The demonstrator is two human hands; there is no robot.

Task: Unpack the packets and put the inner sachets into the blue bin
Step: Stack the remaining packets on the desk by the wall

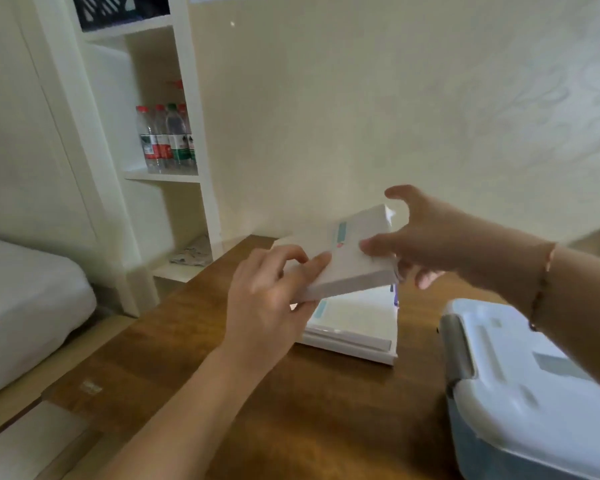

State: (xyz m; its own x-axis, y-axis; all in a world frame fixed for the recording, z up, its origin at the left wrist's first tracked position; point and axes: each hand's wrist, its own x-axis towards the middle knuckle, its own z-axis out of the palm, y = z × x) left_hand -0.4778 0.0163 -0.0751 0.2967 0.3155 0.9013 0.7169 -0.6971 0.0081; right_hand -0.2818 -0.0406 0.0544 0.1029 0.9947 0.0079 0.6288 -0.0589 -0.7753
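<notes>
Packet (347, 252), a flat white box, is held tilted above more boxes (352, 327) on the counter (257, 393). Left hand (271, 292) grips its near corner; right hand (426, 233) pinches the far end. Steady left, pry that flap open with right.

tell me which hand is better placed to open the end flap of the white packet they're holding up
Right, probably. The right hand is at the far end of the lifted packet, thumb on top and fingers spread around that end. The left hand pinches the near corner in a steadying grip, above the stack of packets.
</notes>
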